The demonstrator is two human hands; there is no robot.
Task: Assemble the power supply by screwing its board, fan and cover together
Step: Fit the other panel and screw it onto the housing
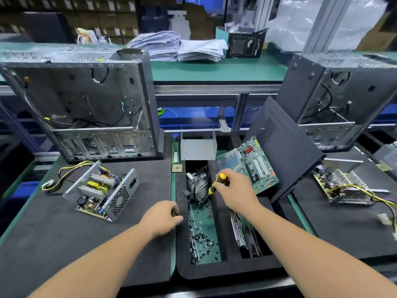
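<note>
Right hand [231,190] is wrapped round the yellow-and-black-handled screwdriver [217,183], tip angled down over the long green-floored parts trough [211,224] cut into the black foam. Left hand [164,218] sits at the trough's left edge, fingers curled in with something small and dark at the fingertips; likely a screw, though it is too small to be sure. The two hands are apart, one on each side of the trough.

Down in the trough, a scatter of small dark loose screws [202,239] at the near end, and a round finned black cooler fan [196,189] at the far end, just under the screwdriver. Behind the trough stands a bent grey sheet-metal cover [198,148].

The open silver power supply housing [101,192], board and heatsinks exposed, perforated walls, yellow and black cables trailing off, lies well left of the trough on the foam mat, untouched by either hand.

My read: this is the fetch-a-screw step, with the cover not yet on. Next move calls for carrying screw and driver left to the housing, seating the screw in a hole and keeping the driver square.
</note>
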